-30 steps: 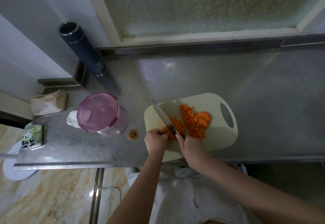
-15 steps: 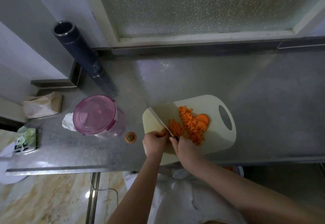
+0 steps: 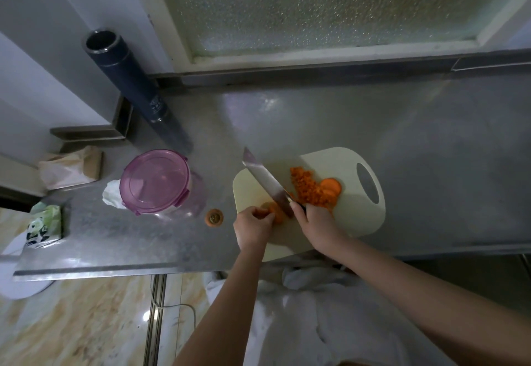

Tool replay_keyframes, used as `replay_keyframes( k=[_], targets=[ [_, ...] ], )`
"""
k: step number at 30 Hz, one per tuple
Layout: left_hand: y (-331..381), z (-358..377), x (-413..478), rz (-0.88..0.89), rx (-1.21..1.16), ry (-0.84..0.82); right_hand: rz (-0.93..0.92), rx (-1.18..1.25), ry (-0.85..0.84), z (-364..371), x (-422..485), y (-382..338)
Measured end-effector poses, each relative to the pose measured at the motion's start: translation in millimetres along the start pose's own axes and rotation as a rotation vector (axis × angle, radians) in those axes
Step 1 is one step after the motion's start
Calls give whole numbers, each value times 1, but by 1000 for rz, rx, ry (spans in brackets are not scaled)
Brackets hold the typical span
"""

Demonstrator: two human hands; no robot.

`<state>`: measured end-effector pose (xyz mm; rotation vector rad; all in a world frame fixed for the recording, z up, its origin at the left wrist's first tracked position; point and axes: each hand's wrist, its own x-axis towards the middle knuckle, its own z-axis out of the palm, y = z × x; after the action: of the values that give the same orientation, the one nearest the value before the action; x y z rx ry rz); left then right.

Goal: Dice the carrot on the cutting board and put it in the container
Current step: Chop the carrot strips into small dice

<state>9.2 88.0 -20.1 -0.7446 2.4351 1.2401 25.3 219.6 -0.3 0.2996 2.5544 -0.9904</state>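
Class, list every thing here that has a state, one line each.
container: lid on.
carrot piece: undiced, pinned on the cutting board.
diced carrot: heaped on the board, not in the container.
carrot slices: whole, beside the heap.
knife: blade at the carrot piece.
left hand: grips the carrot piece.
right hand: grips the knife handle.
carrot end: cut off, on the counter.

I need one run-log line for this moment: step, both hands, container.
step: dicing | left hand: holds carrot piece on cutting board | right hand: grips knife | container: closed
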Motion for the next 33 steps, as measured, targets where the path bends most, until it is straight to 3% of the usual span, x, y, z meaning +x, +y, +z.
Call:
replay_keyframes(
  k=[9,20,33],
  targets=[
    [-9,-1,2,71,37,3,3,76,-37,-2,-22,4],
    [-5,1,0,35,33,7,17,31,-62,5,-28,2],
    [-3,-1,4,-24,14,-51,-30,-208,10,16,-28,-16]
  ],
)
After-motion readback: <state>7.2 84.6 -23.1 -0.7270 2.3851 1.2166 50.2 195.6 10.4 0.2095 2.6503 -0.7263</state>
